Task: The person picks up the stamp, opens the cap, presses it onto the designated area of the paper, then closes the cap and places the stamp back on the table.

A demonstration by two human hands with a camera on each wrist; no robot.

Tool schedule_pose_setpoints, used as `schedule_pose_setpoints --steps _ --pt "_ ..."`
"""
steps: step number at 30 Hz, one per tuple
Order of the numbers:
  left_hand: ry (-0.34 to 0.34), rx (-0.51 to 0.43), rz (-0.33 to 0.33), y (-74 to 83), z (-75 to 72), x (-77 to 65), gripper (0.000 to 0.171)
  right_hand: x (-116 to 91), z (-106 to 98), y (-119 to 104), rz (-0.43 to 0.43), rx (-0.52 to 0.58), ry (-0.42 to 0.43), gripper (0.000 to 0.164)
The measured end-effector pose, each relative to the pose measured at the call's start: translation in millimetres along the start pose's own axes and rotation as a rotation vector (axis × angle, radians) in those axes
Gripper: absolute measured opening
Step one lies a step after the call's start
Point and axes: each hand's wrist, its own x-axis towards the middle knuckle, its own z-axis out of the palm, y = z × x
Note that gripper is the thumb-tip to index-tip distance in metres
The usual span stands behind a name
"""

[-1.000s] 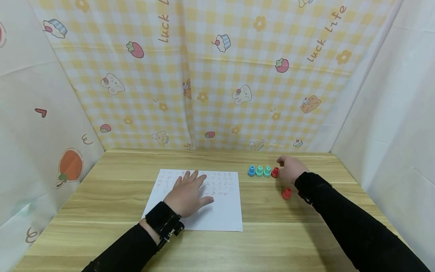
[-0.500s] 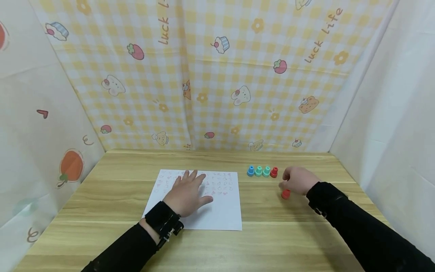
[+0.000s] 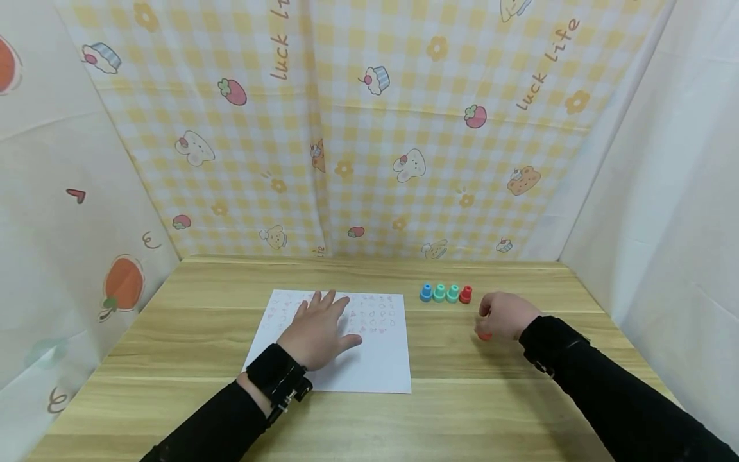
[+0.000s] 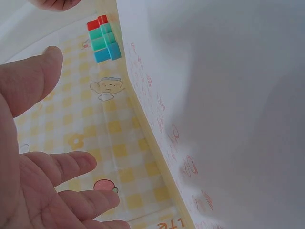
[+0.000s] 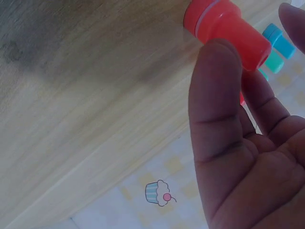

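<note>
My right hand (image 3: 508, 314) reaches down over a red toy stamp (image 5: 228, 26) standing on the table. In the right wrist view, the thumb overlaps the stamp's near side and the index fingertip (image 5: 291, 21) is apart from it. The hand mostly hides this stamp in the head view. My left hand (image 3: 314, 332) lies spread over a white sheet of paper (image 3: 369, 366) marked with rows of small reddish figures. Farther back stand a blue stamp (image 3: 426, 292), two mint-green stamps (image 3: 446, 294) and another red stamp (image 3: 466, 295) in a row.
The wooden table (image 3: 346, 423) meets a yellow checked cloth (image 3: 369, 192) at its back edge. White cloth (image 3: 652, 212) hangs on the right, and printed white cloth (image 3: 46, 256) on the left.
My right hand has left the row of stamps and come down toward me, over the separate red stamp. The left hand keeps its place on the paper.
</note>
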Motion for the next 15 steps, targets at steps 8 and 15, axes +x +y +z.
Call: schedule_pose_setpoints --steps 8,15 --pt "0.003 0.011 -0.003 0.2 0.5 0.5 0.081 -0.3 2.0 -1.4 -0.006 0.011 0.015 0.019" --pt "0.003 0.009 0.001 0.8 -0.4 0.2 0.081 -0.1 2.8 -1.9 -0.006 0.024 0.024 0.018"
